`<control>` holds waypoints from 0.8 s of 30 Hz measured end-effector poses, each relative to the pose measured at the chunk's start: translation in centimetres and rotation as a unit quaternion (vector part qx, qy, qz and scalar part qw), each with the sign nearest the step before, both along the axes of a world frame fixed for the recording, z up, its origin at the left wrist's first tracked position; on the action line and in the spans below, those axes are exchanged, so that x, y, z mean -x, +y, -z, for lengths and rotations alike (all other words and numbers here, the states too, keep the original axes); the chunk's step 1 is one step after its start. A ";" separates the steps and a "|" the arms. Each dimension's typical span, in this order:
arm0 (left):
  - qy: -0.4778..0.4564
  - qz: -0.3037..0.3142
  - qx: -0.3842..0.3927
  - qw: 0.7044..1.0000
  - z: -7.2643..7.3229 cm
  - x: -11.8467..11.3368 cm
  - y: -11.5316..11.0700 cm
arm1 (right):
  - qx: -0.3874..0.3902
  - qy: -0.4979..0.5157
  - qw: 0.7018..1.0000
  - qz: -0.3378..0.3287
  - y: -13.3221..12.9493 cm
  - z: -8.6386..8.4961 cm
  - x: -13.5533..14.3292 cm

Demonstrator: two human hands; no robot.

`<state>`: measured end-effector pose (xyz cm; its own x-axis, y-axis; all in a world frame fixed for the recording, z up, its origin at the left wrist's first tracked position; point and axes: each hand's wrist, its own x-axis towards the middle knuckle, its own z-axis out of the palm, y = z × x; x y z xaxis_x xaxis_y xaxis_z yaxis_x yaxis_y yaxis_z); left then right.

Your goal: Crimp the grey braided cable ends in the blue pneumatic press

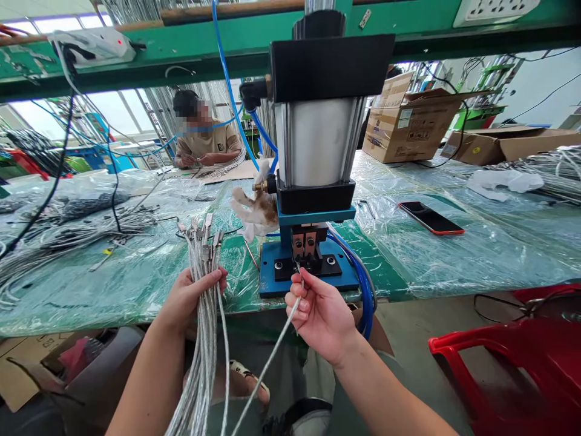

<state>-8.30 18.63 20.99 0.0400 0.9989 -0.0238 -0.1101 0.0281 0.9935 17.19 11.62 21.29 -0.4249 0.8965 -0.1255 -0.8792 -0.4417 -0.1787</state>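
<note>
Press point(322, 142) between loose cables point(86, 242) and phone point(431, 218)

The press stands on the table point(390, 263), loose cables to its left, the phone to its right. A glove point(256, 212) lies just beside it, left. Before it are the left hand point(197, 293) with a cable bundle point(202, 339) and, at its base, the right hand point(320, 315) with a single cable point(267, 362). Behind the phone lie cartons point(408, 130); across the table, left, is a co-worker point(206, 136)

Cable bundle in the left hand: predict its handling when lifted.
The cable bundle would probably sag, as long lengths trail below the left hand. Short stretches seem stiff: metal ends stand above the grip. Slipping seems possible: one cable hangs apart.
</note>
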 end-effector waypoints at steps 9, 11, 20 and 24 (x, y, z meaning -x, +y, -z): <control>0.004 0.019 -0.011 1.000 0.0 0.1 -0.1 | -0.029 0.007 0.999 0.015 0.5 0.4 0.1; 0.007 0.018 -0.012 1.000 -0.1 0.1 -0.1 | -0.029 0.007 0.999 0.017 0.4 0.4 0.3; 0.015 0.006 -0.008 1.000 0.2 0.2 0.1 | -0.022 -0.007 1.000 0.021 0.3 0.7 0.3; 0.022 0.008 -0.018 1.000 0.1 0.2 -0.1 | -0.025 -0.010 0.999 0.019 0.3 0.7 0.3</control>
